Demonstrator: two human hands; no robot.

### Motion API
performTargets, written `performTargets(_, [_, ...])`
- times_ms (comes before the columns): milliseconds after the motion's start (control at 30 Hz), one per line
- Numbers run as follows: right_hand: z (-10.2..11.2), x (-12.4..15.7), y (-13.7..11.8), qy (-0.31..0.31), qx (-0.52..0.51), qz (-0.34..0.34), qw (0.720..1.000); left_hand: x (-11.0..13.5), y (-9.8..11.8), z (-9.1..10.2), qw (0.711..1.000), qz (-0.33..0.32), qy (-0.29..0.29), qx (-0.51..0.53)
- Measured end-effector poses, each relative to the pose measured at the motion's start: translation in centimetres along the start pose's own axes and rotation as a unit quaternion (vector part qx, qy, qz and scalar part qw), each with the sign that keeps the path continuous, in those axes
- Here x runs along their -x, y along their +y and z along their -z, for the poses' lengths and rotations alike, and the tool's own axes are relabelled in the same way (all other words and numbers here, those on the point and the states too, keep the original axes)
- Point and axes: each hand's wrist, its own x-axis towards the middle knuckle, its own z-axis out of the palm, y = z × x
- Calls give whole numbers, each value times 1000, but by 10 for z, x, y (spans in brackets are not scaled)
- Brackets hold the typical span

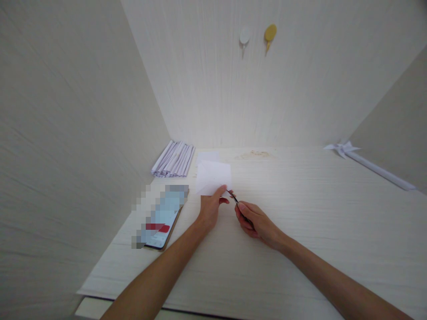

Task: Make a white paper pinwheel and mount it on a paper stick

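My left hand [211, 209] pinches a square sheet of white paper [213, 175] at its lower right corner, the thumb lying on top. Faint crease lines show on the paper. In my right hand [253, 222] is a pair of scissors [234, 198], their handles mostly hidden by the curled fingers. The narrow blades point up and left and reach the paper's corner, close to my left thumb. Whether the blades are spread cannot be seen clearly. Another white sheet [208, 156] lies just behind the held one.
Several rolled white paper sticks [173, 161] are bundled at the back left. A phone [167, 218] with a lit, partly blurred screen lies left of my hands. A paper pinwheel [343, 149] on a stick rests by the right wall. Two hooks [270, 33] hang on the back wall.
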Motion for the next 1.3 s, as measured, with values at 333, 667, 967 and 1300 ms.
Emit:
performTargets(333, [1, 0, 1, 1, -5, 2, 1000, 0, 2, -2, 1000, 0, 2, -13])
performTargets(667, [0, 0, -1, 5, -4, -8, 1000, 0, 1, -2, 1000, 0, 8, -12])
performTargets(967, [0, 1, 1, 4, -10, -4, 1000, -1, 1, 0, 1000, -6, -2, -19])
performTargets(1300, [1, 1, 1, 2, -6, -3, 1000, -1, 0, 0, 1000, -3, 0, -22])
